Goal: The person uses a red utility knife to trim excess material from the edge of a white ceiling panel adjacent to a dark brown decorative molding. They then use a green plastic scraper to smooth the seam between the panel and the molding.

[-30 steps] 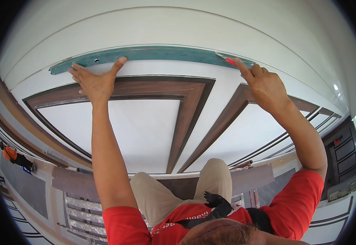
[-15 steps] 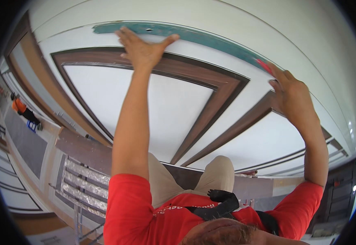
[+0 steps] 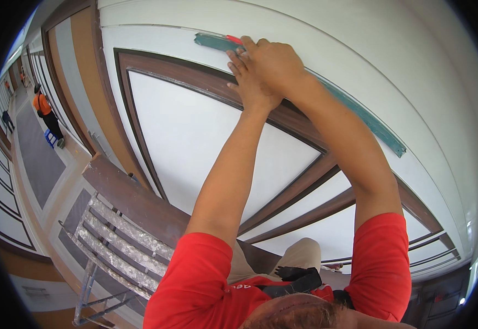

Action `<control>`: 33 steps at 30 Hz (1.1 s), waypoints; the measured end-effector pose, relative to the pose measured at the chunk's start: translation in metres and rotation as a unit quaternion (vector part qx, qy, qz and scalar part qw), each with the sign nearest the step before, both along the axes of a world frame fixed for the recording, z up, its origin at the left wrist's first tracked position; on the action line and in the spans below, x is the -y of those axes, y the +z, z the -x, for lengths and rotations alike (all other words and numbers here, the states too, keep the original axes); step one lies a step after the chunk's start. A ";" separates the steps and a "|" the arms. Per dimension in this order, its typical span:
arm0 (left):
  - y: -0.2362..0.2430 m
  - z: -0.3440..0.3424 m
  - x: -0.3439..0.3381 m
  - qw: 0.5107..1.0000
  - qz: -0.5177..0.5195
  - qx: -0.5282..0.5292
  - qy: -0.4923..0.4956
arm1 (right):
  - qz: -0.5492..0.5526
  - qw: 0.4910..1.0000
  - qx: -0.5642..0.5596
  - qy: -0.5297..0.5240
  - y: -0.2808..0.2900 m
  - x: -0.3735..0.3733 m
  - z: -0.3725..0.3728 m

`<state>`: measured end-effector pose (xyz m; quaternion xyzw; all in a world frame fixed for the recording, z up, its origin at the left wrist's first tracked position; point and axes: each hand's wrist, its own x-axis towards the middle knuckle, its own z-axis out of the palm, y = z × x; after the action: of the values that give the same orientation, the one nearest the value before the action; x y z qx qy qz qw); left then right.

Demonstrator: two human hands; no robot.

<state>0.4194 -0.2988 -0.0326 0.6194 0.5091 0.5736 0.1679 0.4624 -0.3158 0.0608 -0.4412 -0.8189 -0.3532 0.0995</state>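
A long, worn teal strip (image 3: 365,114) lies against the white wall above the dark brown panel moulding (image 3: 200,78). My left hand (image 3: 251,90) presses on the strip near its left end, its fingers outstretched. My right hand (image 3: 276,63) crosses over it, partly covering it, with a slim red tool (image 3: 234,39) in its fingers. The tool's tip is at the strip's upper edge; most of its body is hidden by the hand, so its kind cannot be made out.
A paint-spattered slatted metal platform (image 3: 123,241) stands at lower left beside a brown ledge (image 3: 134,189). Further left is a brown-framed door (image 3: 77,71). Down the corridor a person in orange (image 3: 42,107) stands near a blue stool (image 3: 50,138).
My right hand has moved left along the strip with the red tool, from its right end to over my left hand. The view has shifted, showing more of the corridor.
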 end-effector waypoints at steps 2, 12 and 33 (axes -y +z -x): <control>-0.002 0.001 0.000 1.000 0.011 0.007 -0.004 | 0.029 1.000 0.001 -0.003 0.003 -0.006 0.002; -0.008 0.002 -0.007 1.000 -0.024 0.017 -0.004 | 0.032 0.999 0.029 -0.021 0.007 -0.012 0.026; 0.003 -0.013 -0.004 0.997 0.013 -0.034 0.066 | 0.022 0.967 0.117 -0.223 0.011 0.160 -0.162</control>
<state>0.4324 -0.2952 -0.0296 0.6010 0.5617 0.5557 0.1203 0.6241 -0.4760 0.0718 -0.5704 -0.7131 -0.3981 -0.0882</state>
